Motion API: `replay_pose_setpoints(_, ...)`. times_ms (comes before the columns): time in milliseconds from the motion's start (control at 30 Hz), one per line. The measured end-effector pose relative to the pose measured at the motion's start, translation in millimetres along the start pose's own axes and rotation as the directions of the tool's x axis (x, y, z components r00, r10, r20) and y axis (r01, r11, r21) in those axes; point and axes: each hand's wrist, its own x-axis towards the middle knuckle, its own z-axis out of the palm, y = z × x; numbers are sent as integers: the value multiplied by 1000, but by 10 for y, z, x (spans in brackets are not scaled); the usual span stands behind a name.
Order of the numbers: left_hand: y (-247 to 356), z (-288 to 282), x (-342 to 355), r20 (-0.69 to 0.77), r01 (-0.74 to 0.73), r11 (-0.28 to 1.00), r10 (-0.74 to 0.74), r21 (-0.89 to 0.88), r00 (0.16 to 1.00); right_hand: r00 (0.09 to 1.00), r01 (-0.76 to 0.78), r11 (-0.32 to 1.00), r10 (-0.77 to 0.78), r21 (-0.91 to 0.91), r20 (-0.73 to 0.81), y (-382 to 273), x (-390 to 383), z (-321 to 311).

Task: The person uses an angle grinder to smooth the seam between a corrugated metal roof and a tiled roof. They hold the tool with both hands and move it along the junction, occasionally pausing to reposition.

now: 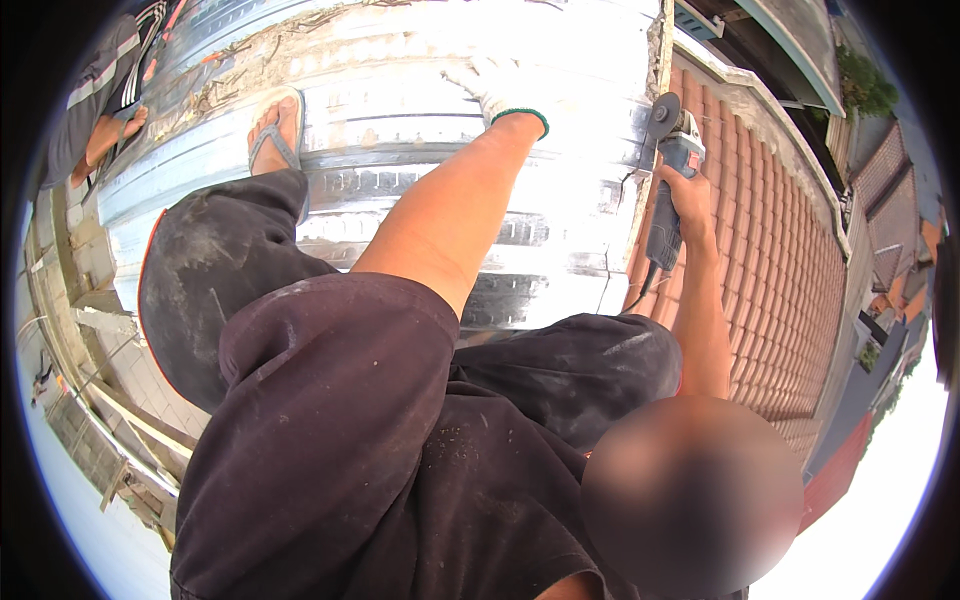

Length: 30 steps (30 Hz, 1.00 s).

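My left hand (pixel 490 88), in a white glove with a green cuff, lies with fingers spread on the bright ribbed metal sheeting (pixel 345 185). Glare washes out part of the glove. In my bare right hand (pixel 688 195) is a grey angle grinder (pixel 664 225), held along its body with the round disc (pixel 664 115) at the far end. The disc is beside the sheeting's right edge; whether it touches the metal, I cannot tell. A dark cord (pixel 645 290) runs from the grinder's near end toward my knee.
Reddish-brown roof tiles (pixel 770 240) slope away on the right, bordered by a pale ledge (pixel 835 190). My sandalled foot (pixel 275 135) stands on the sheeting. At the far left is another person in grey clothing (pixel 100 80). Grey blocks and wooden pieces (pixel 150 425) lie lower left.
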Motion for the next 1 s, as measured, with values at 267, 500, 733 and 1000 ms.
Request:
replay_pose_setpoints(267,3,125,3,-110,32,999,-34,-27,993,1000,19,1000,-20,-10,-7,-92,168,-56)
replay_pose_setpoints(500,-15,278,51,-157,13,997,-25,-80,987,1000,22,1000,-22,-17,12,-58,201,0)
replay_pose_setpoints(733,89,337,72,-109,-26,990,11,-139,994,999,33,999,-33,22,-17,-62,196,-31)
replay_pose_setpoints(1000,36,541,215,-174,-37,991,14,-129,985,999,48,998,-49,28,17,-43,230,29)
